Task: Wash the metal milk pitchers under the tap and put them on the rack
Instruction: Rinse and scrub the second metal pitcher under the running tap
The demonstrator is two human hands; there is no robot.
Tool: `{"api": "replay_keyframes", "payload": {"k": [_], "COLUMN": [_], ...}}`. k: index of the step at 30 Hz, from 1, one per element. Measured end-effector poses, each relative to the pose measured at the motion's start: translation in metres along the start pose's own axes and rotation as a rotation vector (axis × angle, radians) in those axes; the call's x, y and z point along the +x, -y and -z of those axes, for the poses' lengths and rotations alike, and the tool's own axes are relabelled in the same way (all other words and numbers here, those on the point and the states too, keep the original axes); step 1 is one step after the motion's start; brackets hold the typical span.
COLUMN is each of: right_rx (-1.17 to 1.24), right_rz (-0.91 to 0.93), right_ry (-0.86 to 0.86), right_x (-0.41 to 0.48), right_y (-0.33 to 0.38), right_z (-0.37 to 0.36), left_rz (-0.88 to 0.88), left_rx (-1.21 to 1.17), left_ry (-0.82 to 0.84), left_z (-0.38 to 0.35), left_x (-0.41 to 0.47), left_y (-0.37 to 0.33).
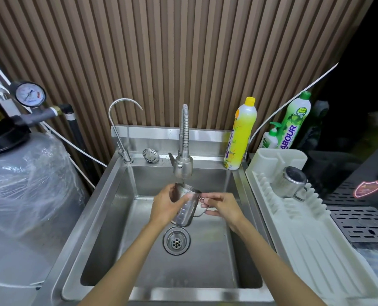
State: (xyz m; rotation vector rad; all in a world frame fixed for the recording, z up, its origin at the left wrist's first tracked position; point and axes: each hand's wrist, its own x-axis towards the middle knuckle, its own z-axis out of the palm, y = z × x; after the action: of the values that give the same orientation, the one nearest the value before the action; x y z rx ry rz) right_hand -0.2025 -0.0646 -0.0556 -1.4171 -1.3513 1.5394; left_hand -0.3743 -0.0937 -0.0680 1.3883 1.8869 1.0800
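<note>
A metal milk pitcher (187,206) is tilted under the flexible tap (183,160), over the steel sink (108,208), with its open mouth up toward the spout. A thin stream of water runs into it. My left hand (164,206) wraps the pitcher's body from the left. My right hand (220,206) holds its handle on the right. A second metal pitcher (288,183) stands upside down on the white drying rack (316,246) to the right of the sink.
The drain (176,240) sits below the pitcher. A thin gooseneck tap (119,127) and a loose strainer (151,155) are at the sink's back left. Yellow (241,133) and green (294,120) detergent bottles stand at the back right. A wrapped filter tank (24,191) is at left.
</note>
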Motion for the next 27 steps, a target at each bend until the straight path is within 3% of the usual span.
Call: {"api": "replay_keyframes", "payload": {"k": [6,9,13,17,27], "right_rx": [-0.562,-0.670,-0.622,-0.585,-0.270], "right_rz": [0.239,0.295,0.287,0.292,0.218], "right_ry": [-0.100,-0.118,-0.133,-0.163,-0.190], "right_x": [0.000,-0.003,-0.003,-0.002,0.007], "right_y": [0.029,0.035,0.034,0.028,0.013], "right_z": [0.007,0.005,0.003,-0.007,-0.012], "left_rz": [0.217,0.271,0.251,0.205,0.070], "left_rx": [-0.398,-0.547,-0.623,-0.469,-0.343], "left_ry": [0.207,0.221,0.271,0.321,-0.016], "left_z": [-0.008,-0.012,-0.012,-0.011,-0.013], "left_x": [-0.011,-0.011,-0.005,0.004,0.007], "left_y": [0.011,0.012,0.010,0.008,-0.009]}}
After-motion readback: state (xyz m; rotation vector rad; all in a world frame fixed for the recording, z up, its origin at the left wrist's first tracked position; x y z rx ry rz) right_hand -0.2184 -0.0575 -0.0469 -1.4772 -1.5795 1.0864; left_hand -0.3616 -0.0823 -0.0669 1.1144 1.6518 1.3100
